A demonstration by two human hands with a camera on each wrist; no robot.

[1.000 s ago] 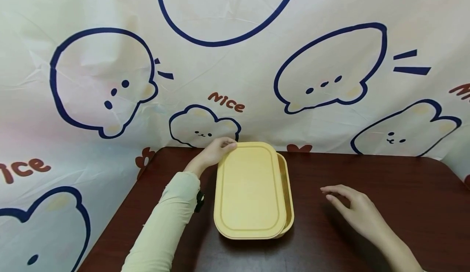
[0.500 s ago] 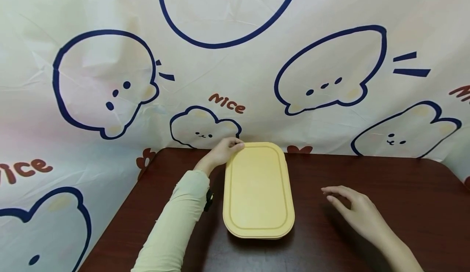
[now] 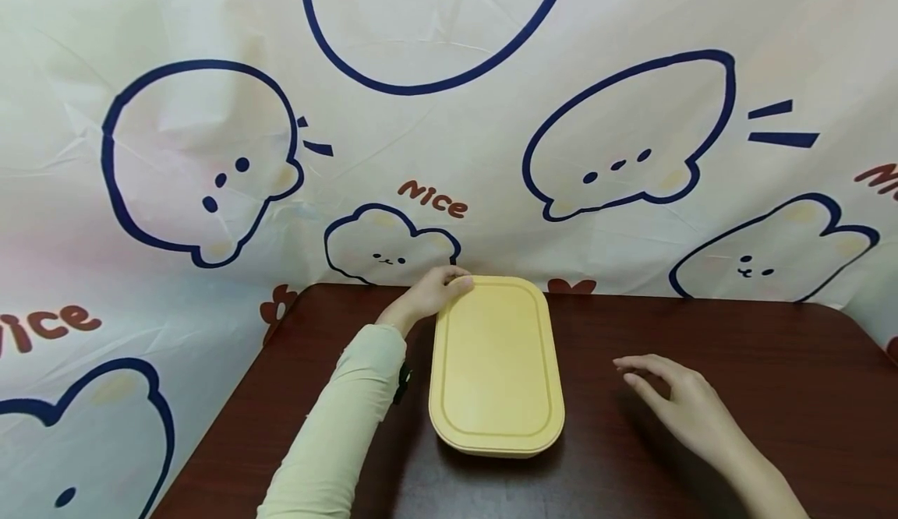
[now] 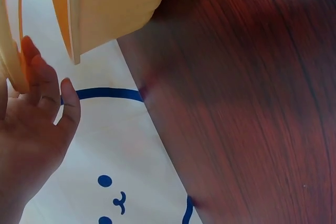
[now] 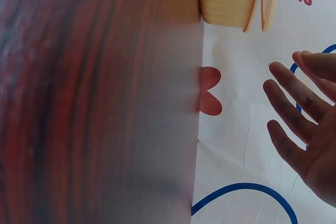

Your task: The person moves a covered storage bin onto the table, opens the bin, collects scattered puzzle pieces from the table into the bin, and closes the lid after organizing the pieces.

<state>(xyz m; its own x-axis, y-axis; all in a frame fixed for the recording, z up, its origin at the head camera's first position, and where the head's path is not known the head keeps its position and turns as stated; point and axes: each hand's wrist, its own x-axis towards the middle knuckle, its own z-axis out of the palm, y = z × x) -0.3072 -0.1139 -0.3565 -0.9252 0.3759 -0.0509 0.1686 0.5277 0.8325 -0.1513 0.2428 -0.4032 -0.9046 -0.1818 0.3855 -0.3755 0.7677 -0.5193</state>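
A pale yellow rectangular lid (image 3: 496,363) with rounded corners and a grooved border lies over a matching ribbed box (image 4: 115,9) on the table. My left hand (image 3: 431,294) pinches the lid at its far left corner, thumb on top and fingers beneath the edge. In the left wrist view a gap shows between lid and box at that end. The right wrist view also has the lid slightly apart from the box rim. What the box contains is hidden. My right hand (image 3: 677,398) hovers to the right of the box, fingers relaxed and holding nothing.
The dark reddish-brown wooden table (image 3: 701,332) extends to both sides of the box. Behind it and along the left hangs a white cloth (image 3: 491,137) printed with blue cartoon outlines and red lettering; the box's far end stands near it.
My left hand has slid the lid to the right, so the opening formerly visible along the box's right side is now covered. My right hand has stayed in place.
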